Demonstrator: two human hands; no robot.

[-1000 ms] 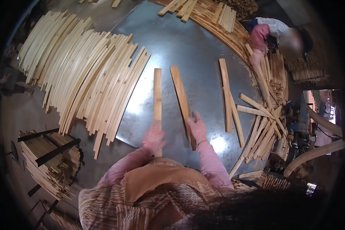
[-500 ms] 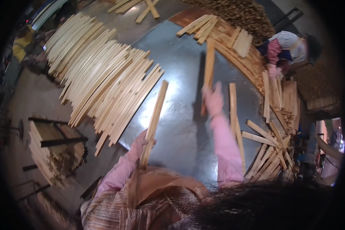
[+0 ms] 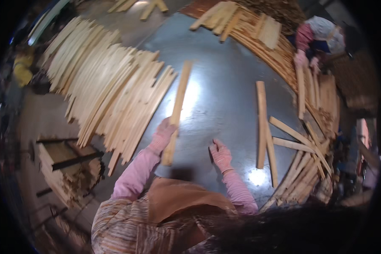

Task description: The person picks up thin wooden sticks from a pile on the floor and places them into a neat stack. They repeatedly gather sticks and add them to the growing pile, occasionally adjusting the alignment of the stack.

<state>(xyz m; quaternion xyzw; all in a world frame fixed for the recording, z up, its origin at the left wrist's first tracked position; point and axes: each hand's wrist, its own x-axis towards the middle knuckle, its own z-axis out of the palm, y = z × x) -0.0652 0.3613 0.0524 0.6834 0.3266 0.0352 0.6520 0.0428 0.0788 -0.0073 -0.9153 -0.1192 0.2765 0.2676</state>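
The left hand [image 3: 163, 134], in a pink glove, has its grip pinched on a long wooden slat [image 3: 178, 111], taking it near the lower end. The slat runs up and away from the person, tilted slightly right, over the dark shiny surface [image 3: 224, 72]; its lower end pokes out below the hand, and whether it touches the surface I cannot tell.

The right hand [image 3: 221, 154], also gloved pink, holds nothing: its grip is loosely spread, fingers half curled, low over the surface and apart from the slat.

Just left of the held slat lies a wide fan of pale slats [image 3: 110, 93], overlapping side by side. To the right of the right hand, two slats [image 3: 262, 122] lie nearly upright in the picture, close together. Beyond them more strips [image 3: 300, 148] lie crossed and heaped along the surface's right rim.

At the upper right another person [image 3: 319, 36] bends over a stack there, hands on the wood. At the lower left stands a wooden crate [image 3: 67, 169] with scraps.
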